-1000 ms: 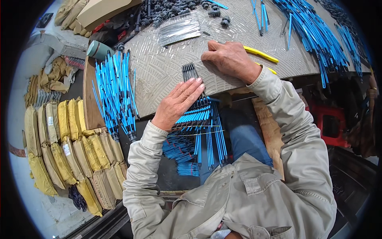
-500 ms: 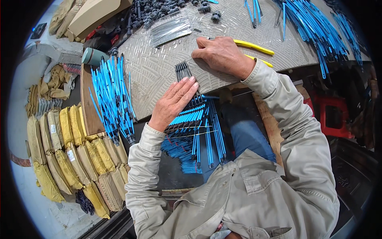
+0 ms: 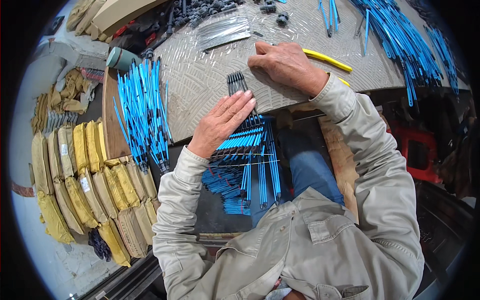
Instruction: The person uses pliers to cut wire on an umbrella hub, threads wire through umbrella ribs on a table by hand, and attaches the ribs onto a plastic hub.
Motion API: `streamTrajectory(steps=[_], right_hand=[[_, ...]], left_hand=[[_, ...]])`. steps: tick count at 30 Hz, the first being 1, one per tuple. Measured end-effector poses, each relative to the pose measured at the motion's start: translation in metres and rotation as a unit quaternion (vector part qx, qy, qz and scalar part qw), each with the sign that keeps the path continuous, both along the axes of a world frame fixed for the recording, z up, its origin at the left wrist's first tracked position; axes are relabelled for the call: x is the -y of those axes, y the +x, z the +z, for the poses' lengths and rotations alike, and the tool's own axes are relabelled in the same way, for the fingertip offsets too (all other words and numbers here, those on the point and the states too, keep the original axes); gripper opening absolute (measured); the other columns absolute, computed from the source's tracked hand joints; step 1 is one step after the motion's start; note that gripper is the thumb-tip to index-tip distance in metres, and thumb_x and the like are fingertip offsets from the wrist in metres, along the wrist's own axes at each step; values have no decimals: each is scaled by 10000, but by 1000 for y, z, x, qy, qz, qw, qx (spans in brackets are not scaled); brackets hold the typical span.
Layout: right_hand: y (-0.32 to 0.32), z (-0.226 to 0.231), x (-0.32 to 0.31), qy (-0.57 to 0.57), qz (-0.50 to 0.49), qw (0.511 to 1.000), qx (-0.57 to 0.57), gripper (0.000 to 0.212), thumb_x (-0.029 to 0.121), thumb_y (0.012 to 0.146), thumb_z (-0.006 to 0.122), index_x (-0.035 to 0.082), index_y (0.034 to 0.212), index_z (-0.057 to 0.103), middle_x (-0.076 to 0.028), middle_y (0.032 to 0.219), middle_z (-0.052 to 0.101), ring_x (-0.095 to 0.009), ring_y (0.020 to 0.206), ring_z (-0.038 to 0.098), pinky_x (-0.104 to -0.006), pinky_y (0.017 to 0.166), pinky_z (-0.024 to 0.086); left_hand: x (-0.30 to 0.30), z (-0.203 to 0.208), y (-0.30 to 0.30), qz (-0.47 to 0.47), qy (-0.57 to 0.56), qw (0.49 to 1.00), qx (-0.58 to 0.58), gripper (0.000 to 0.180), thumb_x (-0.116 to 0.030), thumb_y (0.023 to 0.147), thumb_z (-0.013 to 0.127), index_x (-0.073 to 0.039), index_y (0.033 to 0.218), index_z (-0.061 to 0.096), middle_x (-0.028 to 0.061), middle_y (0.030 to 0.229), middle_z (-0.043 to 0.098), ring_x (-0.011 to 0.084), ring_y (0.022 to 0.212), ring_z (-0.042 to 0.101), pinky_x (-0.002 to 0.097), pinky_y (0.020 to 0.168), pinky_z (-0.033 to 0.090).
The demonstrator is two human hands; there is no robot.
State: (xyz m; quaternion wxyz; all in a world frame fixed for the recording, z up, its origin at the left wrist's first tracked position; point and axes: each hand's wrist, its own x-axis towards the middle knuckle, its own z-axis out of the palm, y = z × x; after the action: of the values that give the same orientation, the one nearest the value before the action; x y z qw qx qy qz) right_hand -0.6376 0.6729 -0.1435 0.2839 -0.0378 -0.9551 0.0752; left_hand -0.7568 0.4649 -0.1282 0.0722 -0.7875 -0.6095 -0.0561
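My left hand (image 3: 225, 122) lies with its fingers stretched flat across a row of thin dark rods (image 3: 237, 84) at the table's front edge. Below it, a bundle of blue sticks with black ends (image 3: 242, 141) hangs off the edge toward my lap, with thin wires across it. My right hand (image 3: 287, 65) is closed, knuckles up, over the table to the right of the rods. What its fingers hold, if anything, is hidden. Yellow-handled pliers (image 3: 327, 59) lie by and partly behind this hand, their handles sticking out to the right.
A flat stack of thin clear or silvery strips (image 3: 224, 33) lies farther back, with black plastic fittings (image 3: 205, 12) behind. Blue stick piles lie at the left (image 3: 142, 110) and right (image 3: 400, 45). A pale green cup (image 3: 120, 58) lies tipped. Wrapped packages (image 3: 95, 185) are stacked at left.
The view has shifted slightly, so the table and its things sit a little farther right. Both hands keep nearly the same places over the rods and beside the pliers.
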Motion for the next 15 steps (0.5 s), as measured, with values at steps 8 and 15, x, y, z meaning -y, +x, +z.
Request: streamTrajectory(steps=[8, 15], right_hand=[[-1, 10, 7, -22, -3, 998, 51, 89, 208, 823, 532, 138, 874, 551, -89, 801, 528, -317, 627, 585, -422, 529, 437], [-16, 6, 13, -26, 15, 998, 55, 93, 188, 824, 536, 114, 880, 530, -96, 811, 536, -324, 647, 585, -423, 542, 443]], left_hand=[[2, -9, -9, -18, 20, 1000, -8, 554, -113, 783, 496, -121, 1328, 394, 38, 1380, 389, 195, 1261, 387, 334, 1049, 322], [4, -8, -10, -33, 9, 999, 10, 692, -171, 696, 589, -81, 1343, 360, 87, 1391, 366, 234, 1275, 363, 364, 1061, 298]])
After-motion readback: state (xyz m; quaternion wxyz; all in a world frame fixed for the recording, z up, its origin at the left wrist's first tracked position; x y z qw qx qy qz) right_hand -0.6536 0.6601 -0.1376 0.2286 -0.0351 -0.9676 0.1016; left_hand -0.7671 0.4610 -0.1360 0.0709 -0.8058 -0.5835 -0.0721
